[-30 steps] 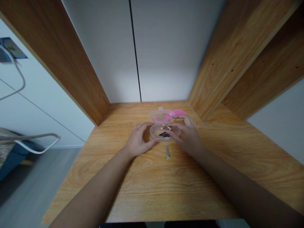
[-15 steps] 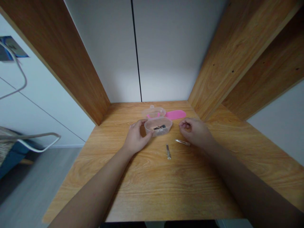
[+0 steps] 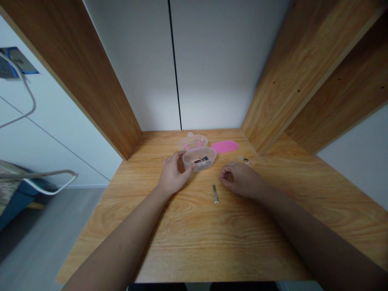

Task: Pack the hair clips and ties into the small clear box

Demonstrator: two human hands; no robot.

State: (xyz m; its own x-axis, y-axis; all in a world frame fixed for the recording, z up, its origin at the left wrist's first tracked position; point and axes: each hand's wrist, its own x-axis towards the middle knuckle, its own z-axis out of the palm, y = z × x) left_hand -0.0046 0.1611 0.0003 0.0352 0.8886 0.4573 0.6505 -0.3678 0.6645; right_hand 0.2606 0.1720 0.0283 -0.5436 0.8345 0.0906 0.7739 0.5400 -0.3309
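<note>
My left hand (image 3: 173, 173) grips the left end of a clear oval plastic box (image 3: 199, 163), thumb at its front wall. Inside the box lie dark and metallic clips (image 3: 201, 159). The box's clear lid (image 3: 193, 141) is flipped open behind it. On the wooden tabletop, right of the box, my right hand (image 3: 239, 178) rests low with fingers curled in; what they hold, if anything, is hidden. A silver hair clip (image 3: 215, 194) lies in front, between the hands. The second silver clip is out of sight, around my right hand.
A flat pink oval piece (image 3: 225, 146) lies behind the box. Small hair ties (image 3: 247, 161) sit beyond my right hand. Wooden panels (image 3: 273, 81) rise on both sides, with a white wall (image 3: 212, 81) at the back.
My right hand has moved left and nearer, over where the second silver clip lay, uncovering the small hair ties. The box has shifted slightly left and its lid has tilted.
</note>
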